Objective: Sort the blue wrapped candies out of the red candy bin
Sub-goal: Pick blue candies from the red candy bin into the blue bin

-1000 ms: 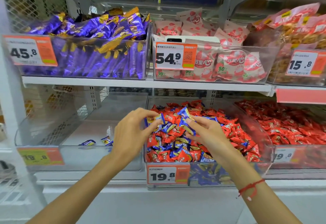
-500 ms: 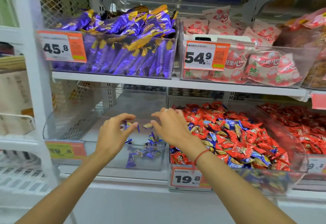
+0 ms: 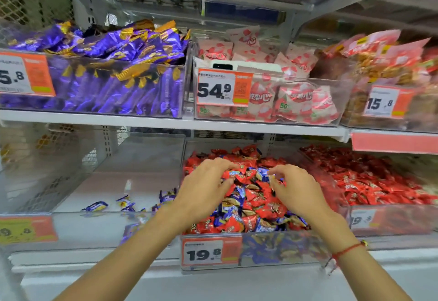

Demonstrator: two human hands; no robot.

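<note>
Two hands hover over the red candy bin [image 3: 258, 248], fingers curled downward: left hand [image 3: 203, 191] and right hand [image 3: 296, 191] touching the heap, any pinch indiscernible. Blue wrapped candies [image 3: 241, 191] lie among red ones; more [image 3: 96, 206] left of the bin.

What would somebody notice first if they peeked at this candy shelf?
Probably the two hands, left hand and right hand, digging with curled fingers into the middle bin on the lower shelf, heaped with red candies and mixed-in blue candies. Next, the shiny purple packets piled in the upper left bin. A few blue candies lie in the clear bin to the left.
</note>
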